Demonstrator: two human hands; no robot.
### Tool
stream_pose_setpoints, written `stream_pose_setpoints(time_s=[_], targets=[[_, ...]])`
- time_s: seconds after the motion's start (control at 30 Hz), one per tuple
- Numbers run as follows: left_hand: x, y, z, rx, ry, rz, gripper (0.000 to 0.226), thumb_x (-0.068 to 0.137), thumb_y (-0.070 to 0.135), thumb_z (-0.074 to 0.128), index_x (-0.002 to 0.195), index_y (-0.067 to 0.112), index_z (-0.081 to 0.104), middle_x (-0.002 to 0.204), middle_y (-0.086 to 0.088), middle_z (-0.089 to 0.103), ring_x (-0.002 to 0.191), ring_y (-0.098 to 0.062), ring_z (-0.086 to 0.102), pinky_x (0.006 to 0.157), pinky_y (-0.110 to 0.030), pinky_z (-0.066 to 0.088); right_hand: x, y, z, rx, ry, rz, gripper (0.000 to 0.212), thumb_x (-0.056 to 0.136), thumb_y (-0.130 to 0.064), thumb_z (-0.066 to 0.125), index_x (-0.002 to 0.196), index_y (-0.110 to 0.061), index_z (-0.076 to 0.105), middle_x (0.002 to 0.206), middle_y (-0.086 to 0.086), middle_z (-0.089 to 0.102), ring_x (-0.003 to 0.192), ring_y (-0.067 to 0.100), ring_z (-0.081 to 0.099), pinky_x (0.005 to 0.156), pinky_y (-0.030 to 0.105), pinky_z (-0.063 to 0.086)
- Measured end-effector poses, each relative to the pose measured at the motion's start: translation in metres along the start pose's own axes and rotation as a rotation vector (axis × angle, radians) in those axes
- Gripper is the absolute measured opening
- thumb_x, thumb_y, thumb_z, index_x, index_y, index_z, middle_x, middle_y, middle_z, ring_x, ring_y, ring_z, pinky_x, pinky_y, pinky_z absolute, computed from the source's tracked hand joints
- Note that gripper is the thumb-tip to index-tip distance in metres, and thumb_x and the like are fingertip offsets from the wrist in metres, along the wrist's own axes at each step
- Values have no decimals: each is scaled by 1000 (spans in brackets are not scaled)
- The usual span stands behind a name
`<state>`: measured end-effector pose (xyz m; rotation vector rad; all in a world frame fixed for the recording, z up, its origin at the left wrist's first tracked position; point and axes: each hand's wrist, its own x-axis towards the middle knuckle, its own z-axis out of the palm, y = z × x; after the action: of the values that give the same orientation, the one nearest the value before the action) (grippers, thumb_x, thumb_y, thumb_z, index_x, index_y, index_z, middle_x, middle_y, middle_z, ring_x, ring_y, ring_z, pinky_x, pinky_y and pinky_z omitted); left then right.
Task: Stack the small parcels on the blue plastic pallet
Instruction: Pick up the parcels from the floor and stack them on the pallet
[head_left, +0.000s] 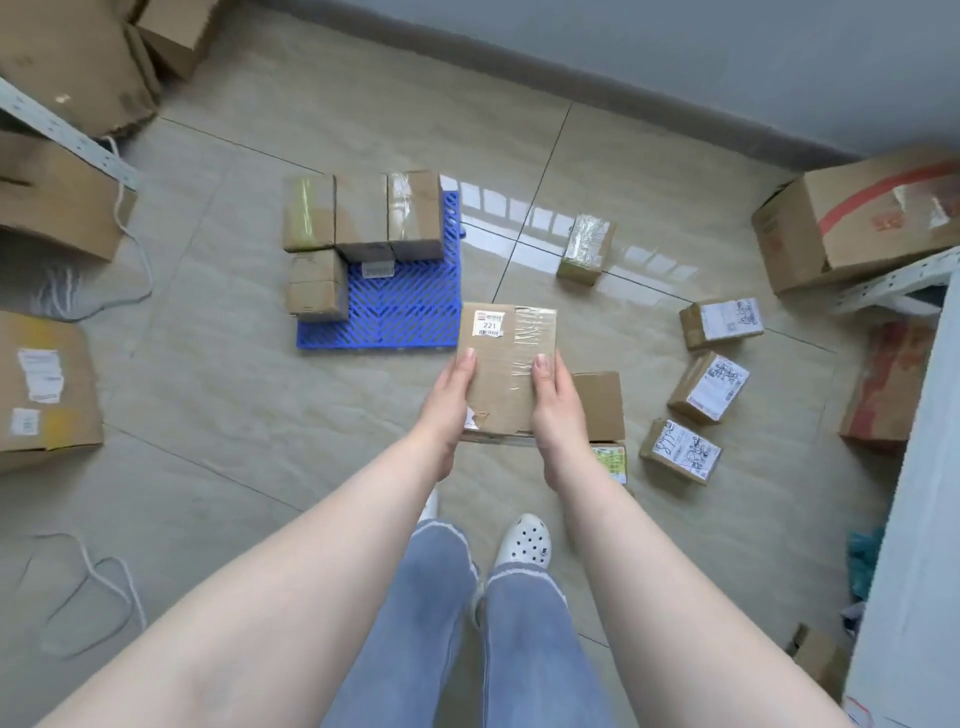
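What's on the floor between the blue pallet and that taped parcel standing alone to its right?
Nothing: the head view shows only bare, glossy tile between the blue pallet and the taped parcel.

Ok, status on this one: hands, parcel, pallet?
Left hand and right hand gripping one parcel, held above floor. Blue pallet partly filled, near right area bare. Nothing blocking.

I see a blue pallet (410, 306) with a slatted herringbone grid, brown parcels (363, 213) on it, beige veined floor tiles (208, 364), and a white "221" label (489, 323) on the brown held parcel (506, 374).
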<state>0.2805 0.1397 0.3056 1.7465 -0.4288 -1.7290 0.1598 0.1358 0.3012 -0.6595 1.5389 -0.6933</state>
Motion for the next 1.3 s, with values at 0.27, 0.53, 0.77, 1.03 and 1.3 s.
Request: stream_pose_setpoints(time_s=[0.27, 0.53, 0.77, 1.03, 1.3], targets=[[-13, 15, -75, -99, 145, 105, 49, 93, 58, 46, 129, 28, 60, 120, 6, 70, 112, -12, 65, 103, -43, 48, -11, -17, 78, -47, -102, -55, 53, 101, -45, 43, 149, -24, 38, 144, -4, 52, 129, 10, 51, 110, 31, 39], [-8, 32, -174, -177, 222, 111, 38, 96, 51, 47, 123, 29, 62, 118, 4, 70, 111, -13, 66, 102, -40, 49, -18, -23, 182, -89, -159, -33, 58, 99, -47, 44, 150, -21, 36, 149, -2, 47, 134, 12, 47, 114, 37, 36], [5, 62, -232, -216, 231, 98, 36, 97, 49, 47, 124, 28, 61, 117, 4, 70, 109, -13, 66, 95, -32, 52, -11, -40, 246, -123, -166, -16, 58, 97, -49, 44, 146, -18, 41, 144, 0, 52, 132, 14, 49, 112, 37, 38], [50, 93, -256, -188, 225, 55, 46, 97, 48, 48, 135, 24, 55, 125, 6, 66, 113, -9, 62, 90, -22, 47, 37, -51, 279, -125, -187, -20, 49, 103, -40, 40, 145, -16, 42, 143, 0, 52, 131, 13, 50, 111, 33, 40], [123, 130, -270, -179, 223, -25, 49, 95, 50, 50, 138, 27, 52, 129, 10, 63, 117, -9, 60, 104, -30, 45, 115, -73, 293, -139, -301, 105, 42, 101, -37, 46, 141, -24, 48, 126, -9, 65, 90, -13, 64, 68, 5, 48]])
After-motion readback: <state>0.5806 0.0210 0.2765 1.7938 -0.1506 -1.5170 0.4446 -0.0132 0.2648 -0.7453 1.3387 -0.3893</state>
